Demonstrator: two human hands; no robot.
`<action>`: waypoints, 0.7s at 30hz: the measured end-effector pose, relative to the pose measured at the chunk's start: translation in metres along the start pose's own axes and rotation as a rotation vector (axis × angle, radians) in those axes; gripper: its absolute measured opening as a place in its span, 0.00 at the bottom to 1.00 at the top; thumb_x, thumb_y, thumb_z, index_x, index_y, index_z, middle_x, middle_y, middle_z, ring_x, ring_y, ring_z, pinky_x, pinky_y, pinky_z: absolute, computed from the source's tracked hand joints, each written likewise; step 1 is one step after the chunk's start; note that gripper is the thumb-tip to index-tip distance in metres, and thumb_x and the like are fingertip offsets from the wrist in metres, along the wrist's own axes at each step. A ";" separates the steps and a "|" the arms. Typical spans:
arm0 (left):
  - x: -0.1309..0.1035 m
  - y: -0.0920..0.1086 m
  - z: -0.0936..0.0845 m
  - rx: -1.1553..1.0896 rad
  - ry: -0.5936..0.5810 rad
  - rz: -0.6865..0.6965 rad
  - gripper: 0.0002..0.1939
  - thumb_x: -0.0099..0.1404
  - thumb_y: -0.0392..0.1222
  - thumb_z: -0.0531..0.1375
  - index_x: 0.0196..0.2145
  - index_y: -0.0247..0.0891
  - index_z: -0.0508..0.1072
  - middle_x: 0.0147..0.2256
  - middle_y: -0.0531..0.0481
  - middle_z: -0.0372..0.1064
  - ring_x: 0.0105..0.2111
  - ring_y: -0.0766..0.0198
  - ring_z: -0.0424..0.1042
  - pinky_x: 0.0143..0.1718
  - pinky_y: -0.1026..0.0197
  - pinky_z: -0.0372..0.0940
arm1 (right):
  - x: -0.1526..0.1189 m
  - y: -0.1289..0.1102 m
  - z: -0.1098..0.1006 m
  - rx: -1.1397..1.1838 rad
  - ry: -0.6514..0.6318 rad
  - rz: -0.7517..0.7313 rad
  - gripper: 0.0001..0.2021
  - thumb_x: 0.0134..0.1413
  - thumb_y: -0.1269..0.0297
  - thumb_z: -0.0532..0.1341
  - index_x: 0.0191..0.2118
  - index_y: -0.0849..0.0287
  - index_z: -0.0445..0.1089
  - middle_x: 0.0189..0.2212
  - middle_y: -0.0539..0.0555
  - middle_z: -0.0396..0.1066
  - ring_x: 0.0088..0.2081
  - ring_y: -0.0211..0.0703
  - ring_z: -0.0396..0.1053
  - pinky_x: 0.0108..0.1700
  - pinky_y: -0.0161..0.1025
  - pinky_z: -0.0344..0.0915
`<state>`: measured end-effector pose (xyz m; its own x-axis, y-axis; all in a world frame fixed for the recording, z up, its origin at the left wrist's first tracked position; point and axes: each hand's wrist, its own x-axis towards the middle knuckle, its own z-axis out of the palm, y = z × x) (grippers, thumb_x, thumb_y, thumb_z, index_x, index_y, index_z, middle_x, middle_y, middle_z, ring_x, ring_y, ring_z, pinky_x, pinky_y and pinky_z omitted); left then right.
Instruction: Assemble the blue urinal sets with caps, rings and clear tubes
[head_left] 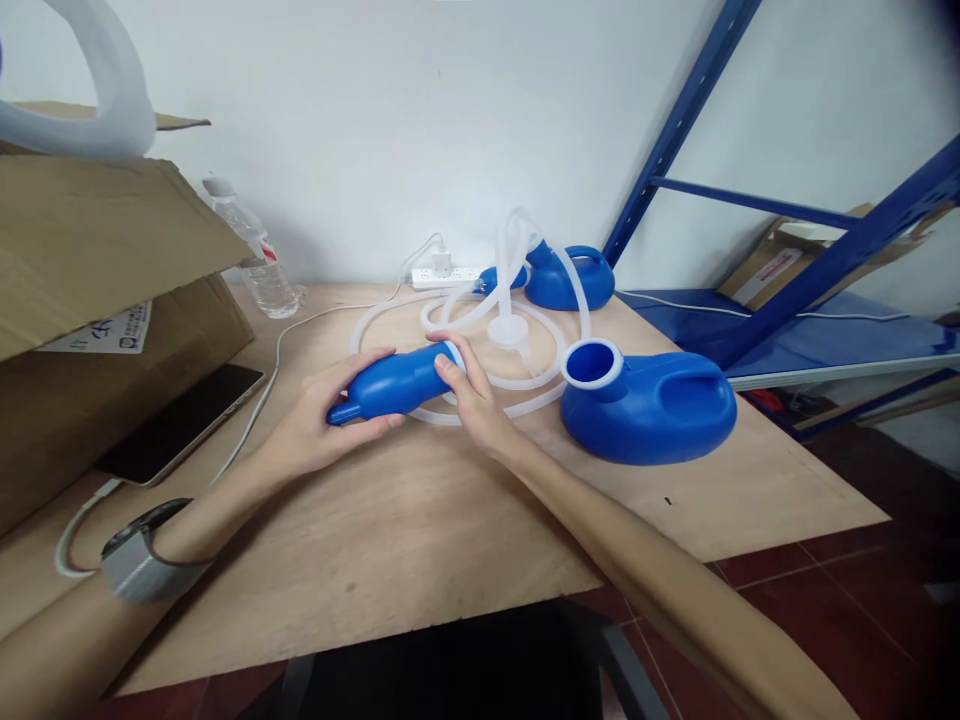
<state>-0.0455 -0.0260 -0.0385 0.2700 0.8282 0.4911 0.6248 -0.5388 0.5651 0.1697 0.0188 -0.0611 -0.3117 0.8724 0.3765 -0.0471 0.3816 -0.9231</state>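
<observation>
— blue plastic, that's the piece (394,383) you've got: a funnel-shaped adapter lying on its side just above the plywood table (420,540), near the middle.

— how do my hands sit on it?

— your left hand (315,425) is closed around the narrow end from below, thumb over the top. your right hand (471,395) grips the wide, white-rimmed end, fingertips curled over the lip. both are gripping it, neither is open.

— what's around it?

— clear tubing (480,330) loops on the table right behind your right hand, touching or nearly so. a blue urinal bottle (652,405) sits just to the right, mouth facing you, and a second blue bottle (566,278) is farther back by the white power strip (442,277). a dark phone (184,420) and a cardboard box (82,300) are on your left.

— what could go wrong?

— my guess: the tubing coil is springy, so a tug could drag the loops and nudge the near bottle toward the table's right edge. twisting hard with only fingertips on the rim, you could slip. also watch the charging cable (277,350) under your left forearm; snag it and the phone slides.
</observation>
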 end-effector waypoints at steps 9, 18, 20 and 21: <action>0.003 0.000 0.000 -0.027 -0.048 -0.066 0.41 0.61 0.63 0.68 0.66 0.45 0.66 0.65 0.40 0.67 0.60 0.42 0.71 0.55 0.45 0.73 | 0.011 -0.002 -0.016 0.028 -0.151 0.030 0.25 0.71 0.43 0.51 0.67 0.44 0.63 0.68 0.51 0.59 0.69 0.50 0.55 0.69 0.54 0.57; 0.017 -0.028 -0.014 -0.256 0.208 -0.349 0.42 0.48 0.56 0.76 0.59 0.45 0.72 0.59 0.40 0.71 0.57 0.41 0.72 0.52 0.44 0.75 | 0.021 0.019 -0.060 -0.839 -0.325 -0.119 0.21 0.67 0.57 0.59 0.62 0.53 0.70 0.56 0.62 0.70 0.59 0.60 0.66 0.63 0.62 0.61; 0.017 -0.034 -0.013 -0.408 0.213 -0.418 0.37 0.48 0.54 0.77 0.55 0.43 0.74 0.57 0.40 0.72 0.53 0.42 0.75 0.45 0.47 0.79 | 0.018 0.019 -0.062 -0.975 -0.404 -0.139 0.24 0.66 0.54 0.62 0.64 0.54 0.70 0.56 0.64 0.71 0.59 0.65 0.65 0.62 0.66 0.61; 0.017 -0.035 -0.012 -0.483 0.202 -0.447 0.35 0.49 0.53 0.76 0.53 0.42 0.75 0.55 0.40 0.73 0.51 0.44 0.77 0.41 0.49 0.80 | 0.018 0.019 -0.062 -1.015 -0.414 -0.157 0.26 0.65 0.51 0.63 0.65 0.54 0.69 0.56 0.65 0.71 0.59 0.67 0.64 0.61 0.67 0.60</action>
<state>-0.0721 0.0049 -0.0421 -0.1087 0.9671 0.2299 0.2357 -0.1996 0.9511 0.2221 0.0607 -0.0676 -0.6728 0.6951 0.2532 0.6272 0.7175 -0.3030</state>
